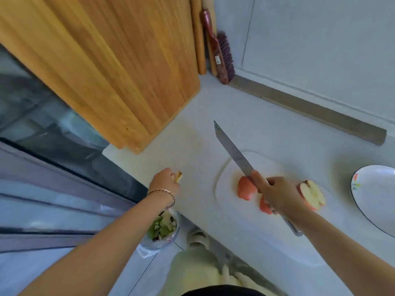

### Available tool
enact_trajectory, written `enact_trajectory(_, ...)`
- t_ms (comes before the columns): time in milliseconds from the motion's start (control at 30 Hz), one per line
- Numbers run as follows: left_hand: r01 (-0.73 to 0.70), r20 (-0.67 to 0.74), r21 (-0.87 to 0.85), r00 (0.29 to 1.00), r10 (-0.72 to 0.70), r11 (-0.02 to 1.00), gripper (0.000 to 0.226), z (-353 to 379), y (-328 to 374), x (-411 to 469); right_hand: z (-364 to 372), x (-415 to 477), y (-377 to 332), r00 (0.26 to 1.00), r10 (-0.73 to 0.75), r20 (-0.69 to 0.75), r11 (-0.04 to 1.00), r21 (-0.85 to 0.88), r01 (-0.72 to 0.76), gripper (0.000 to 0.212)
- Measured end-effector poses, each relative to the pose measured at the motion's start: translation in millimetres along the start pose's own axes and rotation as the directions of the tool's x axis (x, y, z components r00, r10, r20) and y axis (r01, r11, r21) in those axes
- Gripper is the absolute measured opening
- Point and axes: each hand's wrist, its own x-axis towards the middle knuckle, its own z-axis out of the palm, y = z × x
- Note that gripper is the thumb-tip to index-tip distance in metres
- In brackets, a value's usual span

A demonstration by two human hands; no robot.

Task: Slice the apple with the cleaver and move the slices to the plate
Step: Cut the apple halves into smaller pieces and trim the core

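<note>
On a white cutting board (275,165) lie three apple pieces: one skin-up at the left (245,189), one partly hidden under my right hand (265,207), and one cut-face-up at the right (312,194). My right hand (277,195) grips the cleaver (233,150) by its handle, blade pointing away above the board. My left hand (165,180) pinches a small apple piece (179,176) out over the counter's left edge, above a bag of scraps. The white plate (376,195) with a dark rim sits at the far right.
A large wooden board (102,60) leans against the wall at the back left, with a rolling pin and a brush (220,52) in the corner. A plastic bag with green scraps (162,229) sits on the floor below the counter edge. A window is at the left.
</note>
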Motion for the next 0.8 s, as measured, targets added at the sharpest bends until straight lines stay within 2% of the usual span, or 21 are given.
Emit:
enact_trajectory(67,0.118,-0.002,0.102,0.993,-0.118,0.988,0.017,1,-43,-9,17,-3,-9,0.999,-0.014,0.052,1.0,-0.004,0.014,0.054)
enact_trajectory(167,0.267,-0.029,0.133,0.964,-0.265,0.955,0.026,7,-89,-13,30,-8,-13,0.997,-0.02,0.078,1.0,0.019,0.019,0.052)
enact_trajectory(300,0.338,0.01,0.156,0.939,-0.344,0.928,0.031,8,-118,-12,33,-13,-11,0.997,-0.012,0.078,1.0,0.014,0.011,0.052)
enact_trajectory(367,0.31,0.007,0.183,0.948,-0.317,0.933,0.031,7,-115,-10,30,-15,-7,0.998,-0.017,0.055,1.0,-0.018,0.018,0.056)
enact_trajectory(467,0.167,-0.126,0.096,0.98,-0.154,0.981,0.024,5,-88,-12,24,-17,-1,1.0,-0.008,0.023,0.998,-0.055,0.009,0.057)
enact_trajectory(533,-0.023,-0.149,0.051,0.988,0.031,0.998,0.023,7,-57,-15,19,-19,3,1.0,0.016,-0.006,0.999,-0.033,-0.016,0.055)
enact_trajectory(633,-0.304,0.008,0.023,0.953,0.304,0.952,0.021,21,-11,-20,9,-25,12,0.998,0.055,-0.02,0.998,0.026,-0.055,0.054)
enact_trajectory(700,-0.444,0.128,0.036,0.891,0.437,0.895,0.024,33,16,-25,5,-29,20,0.995,0.093,-0.02,0.993,0.069,-0.092,0.052)
enact_trajectory(800,-0.621,0.243,0.142,0.777,0.581,0.771,0.047,52,54,-25,-2,-38,37,0.986,0.159,-0.056,0.977,0.149,-0.149,0.05)
